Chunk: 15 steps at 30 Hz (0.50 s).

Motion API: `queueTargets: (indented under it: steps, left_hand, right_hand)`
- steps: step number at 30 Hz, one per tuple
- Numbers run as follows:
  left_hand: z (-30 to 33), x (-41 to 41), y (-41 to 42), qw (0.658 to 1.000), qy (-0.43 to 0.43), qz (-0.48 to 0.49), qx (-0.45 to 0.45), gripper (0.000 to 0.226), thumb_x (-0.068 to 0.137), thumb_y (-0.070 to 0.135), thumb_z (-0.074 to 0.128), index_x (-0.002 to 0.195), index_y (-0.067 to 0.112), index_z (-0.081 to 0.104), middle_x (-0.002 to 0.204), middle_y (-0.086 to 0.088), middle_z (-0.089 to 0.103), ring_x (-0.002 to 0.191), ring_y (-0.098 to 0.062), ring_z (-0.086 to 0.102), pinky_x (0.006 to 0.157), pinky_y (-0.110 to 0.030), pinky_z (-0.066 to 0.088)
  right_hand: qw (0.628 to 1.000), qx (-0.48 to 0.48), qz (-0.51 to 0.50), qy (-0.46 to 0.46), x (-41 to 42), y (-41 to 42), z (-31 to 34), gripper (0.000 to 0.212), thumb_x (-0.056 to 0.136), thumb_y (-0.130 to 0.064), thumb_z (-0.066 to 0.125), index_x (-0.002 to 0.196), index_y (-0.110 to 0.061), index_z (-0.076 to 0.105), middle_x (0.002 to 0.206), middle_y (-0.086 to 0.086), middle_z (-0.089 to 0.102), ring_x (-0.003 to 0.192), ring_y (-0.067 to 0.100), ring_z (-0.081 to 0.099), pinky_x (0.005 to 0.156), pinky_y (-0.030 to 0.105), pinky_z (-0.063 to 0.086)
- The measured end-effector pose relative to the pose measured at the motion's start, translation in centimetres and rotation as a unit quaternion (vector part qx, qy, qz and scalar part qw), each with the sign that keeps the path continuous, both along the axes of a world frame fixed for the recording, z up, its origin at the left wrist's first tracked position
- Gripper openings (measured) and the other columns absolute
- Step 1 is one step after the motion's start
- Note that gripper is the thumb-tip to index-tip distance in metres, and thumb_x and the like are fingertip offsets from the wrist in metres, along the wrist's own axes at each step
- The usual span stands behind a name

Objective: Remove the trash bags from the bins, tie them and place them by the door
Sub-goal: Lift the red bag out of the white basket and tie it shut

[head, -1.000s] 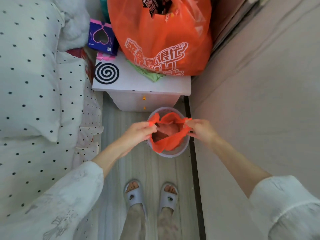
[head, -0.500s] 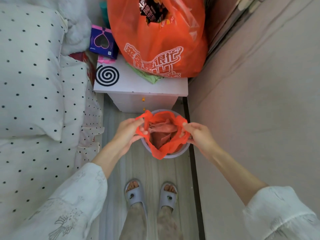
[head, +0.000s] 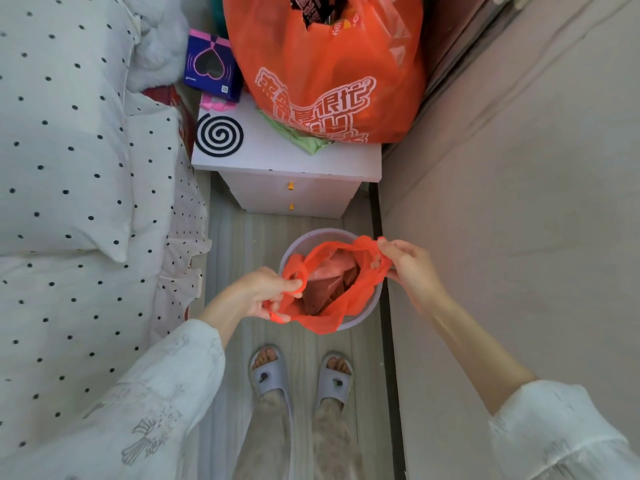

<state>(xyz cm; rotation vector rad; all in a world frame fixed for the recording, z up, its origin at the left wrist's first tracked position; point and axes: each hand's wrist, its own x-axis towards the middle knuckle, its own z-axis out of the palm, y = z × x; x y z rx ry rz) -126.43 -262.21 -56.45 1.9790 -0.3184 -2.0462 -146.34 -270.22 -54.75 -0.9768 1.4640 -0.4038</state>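
A small pale round bin [head: 313, 237] stands on the floor in front of a white nightstand. An orange trash bag [head: 341, 306] lines it, its mouth pulled open and lifted partly above the rim, with pinkish waste visible inside. My left hand [head: 266, 294] grips the bag's left handle loop at the near-left side. My right hand [head: 403, 263] pinches the right handle at the bin's far-right edge.
A white nightstand [head: 277, 161] carries a large full orange shopping bag [head: 329, 71], a black spiral coil [head: 219, 135] and a purple box [head: 211, 65]. A polka-dot bed [head: 76, 202] fills the left. A beige wall [head: 519, 202] runs along the right. My slippered feet [head: 301, 375] stand on the narrow floor strip.
Both hands have gathered the bag's handles and pulled them up off the bin rim; my left hand dropped toward me, my right hand moved slightly away.
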Motion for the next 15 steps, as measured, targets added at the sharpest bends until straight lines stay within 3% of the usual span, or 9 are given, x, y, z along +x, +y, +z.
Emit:
queueTargets:
  steps: [2,4,6,8,11,13,15]
  left_hand:
    - [0.1,0.0,0.2,0.997,0.001,0.052,-0.053,0.023,0.093,0.023,0.05,0.077,0.009,0.059,0.034,0.007,0.033,0.03,-0.005,0.038,0.065,-0.033,0.058]
    - [0.4,-0.1,0.3,0.986,-0.011,0.098,-0.135,0.028,0.096,0.024,0.043,0.072,0.012,0.053,0.044,0.005,0.041,0.038,-0.006,0.047,0.079,-0.036,0.054]
    - [0.8,-0.3,0.7,0.971,-0.005,0.115,-0.208,0.03,0.098,0.023,0.037,0.071,0.014,0.048,0.06,0.001,0.044,0.052,-0.009,0.051,0.077,-0.03,0.049]
    - [0.7,-0.6,1.2,0.957,0.033,0.144,-0.252,0.03,0.098,0.023,0.034,0.072,0.014,0.048,0.066,-0.001,0.048,0.06,-0.014,0.053,0.069,-0.026,0.047]
    - [0.6,-1.1,1.3,0.967,0.01,0.131,-0.22,0.03,0.098,0.025,0.035,0.073,0.015,0.049,0.065,-0.001,0.047,0.058,-0.015,0.051,0.068,-0.027,0.047]
    - [0.6,-1.1,1.3,0.975,-0.032,0.087,-0.201,0.031,0.098,0.026,0.036,0.072,0.016,0.049,0.066,-0.001,0.046,0.061,-0.014,0.049,0.075,-0.033,0.047]
    - [0.7,-0.8,1.3,0.969,-0.026,0.079,-0.232,0.03,0.097,0.025,0.037,0.071,0.016,0.05,0.065,-0.001,0.047,0.062,-0.012,0.052,0.077,-0.034,0.048]
  right_hand:
    - [0.999,0.002,-0.041,-0.018,-0.3,0.6,-0.2,0.033,0.091,-0.021,0.054,0.06,-0.01,0.053,0.063,0.007,0.055,0.067,0.02,0.055,0.075,0.033,0.049]
    - [1.0,0.011,-0.015,-0.011,-0.3,1.4,-0.6,0.035,0.09,-0.021,0.055,0.057,-0.01,0.052,0.064,0.011,0.055,0.064,0.022,0.053,0.071,0.034,0.048]
    - [1.0,0.008,0.006,0.011,-0.2,1.6,-0.5,0.035,0.089,-0.024,0.056,0.057,-0.012,0.054,0.069,0.015,0.056,0.068,0.024,0.05,0.073,0.035,0.043]
    - [0.999,-0.008,-0.04,0.011,-0.4,1.0,0.1,0.035,0.089,-0.026,0.055,0.056,-0.014,0.054,0.066,0.011,0.057,0.067,0.022,0.049,0.069,0.033,0.042]
    - [0.999,-0.012,0.001,0.034,-0.9,0.6,0.4,0.035,0.091,-0.027,0.053,0.059,-0.013,0.053,0.06,0.005,0.054,0.051,0.011,0.049,0.058,0.022,0.041]
    - [0.996,0.007,0.051,0.071,-0.8,1.1,0.3,0.031,0.092,-0.027,0.052,0.064,-0.014,0.056,0.063,0.002,0.056,0.054,0.008,0.052,0.061,0.022,0.042]
    - [0.998,-0.003,0.016,0.061,-0.9,1.3,0.1,0.029,0.092,-0.026,0.052,0.067,-0.015,0.058,0.064,0.002,0.057,0.061,0.012,0.053,0.067,0.025,0.043]
